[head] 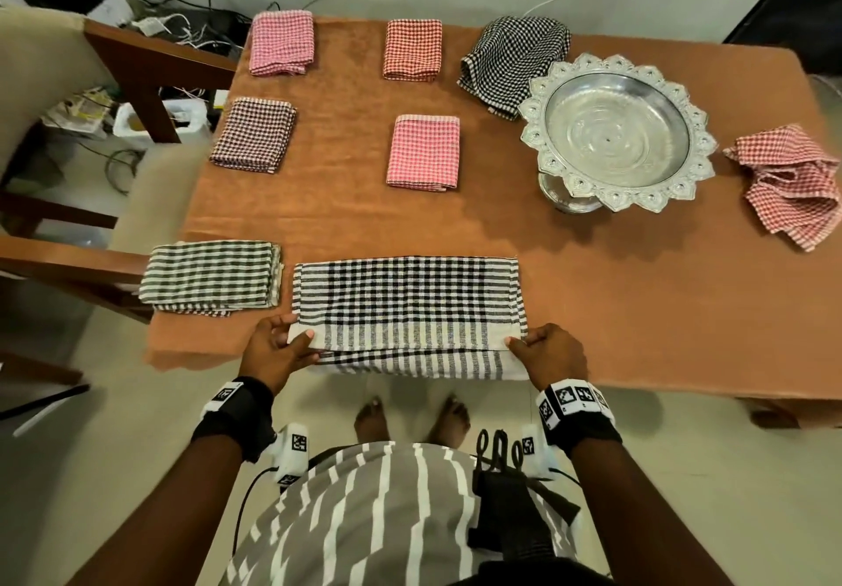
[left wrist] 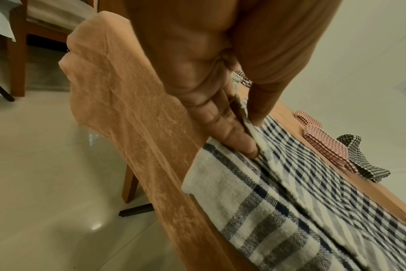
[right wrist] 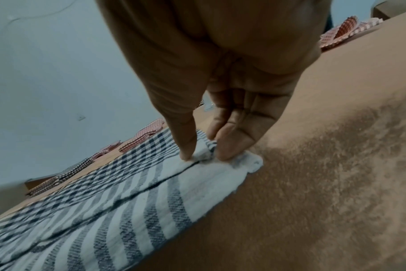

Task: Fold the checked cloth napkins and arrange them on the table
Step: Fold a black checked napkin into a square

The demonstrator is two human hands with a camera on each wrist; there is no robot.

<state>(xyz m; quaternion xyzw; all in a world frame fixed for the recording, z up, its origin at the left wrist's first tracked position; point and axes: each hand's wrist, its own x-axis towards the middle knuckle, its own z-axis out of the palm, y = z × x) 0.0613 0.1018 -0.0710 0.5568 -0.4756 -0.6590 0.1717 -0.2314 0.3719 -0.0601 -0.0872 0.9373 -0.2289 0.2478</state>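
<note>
A large black-and-white checked napkin (head: 410,307) lies folded in a long band at the table's near edge, its lower layer hanging slightly over. My left hand (head: 291,339) pinches the near left corner of the top layer (left wrist: 253,135) between thumb and fingers. At the near right corner (right wrist: 204,155) my right hand (head: 524,343) pinches the same layer. A folded napkin of like pattern (head: 212,278) lies just left. Several small folded napkins sit further back: pink (head: 281,42), orange (head: 412,50), dark brown (head: 253,134), pink (head: 423,153).
A silver pedestal bowl (head: 615,134) stands at the right. An unfolded black-checked napkin (head: 515,61) lies behind it and a crumpled red-checked one (head: 793,184) at the far right edge. A brown cloth (head: 592,276) covers the table. A wooden chair (head: 136,66) stands left.
</note>
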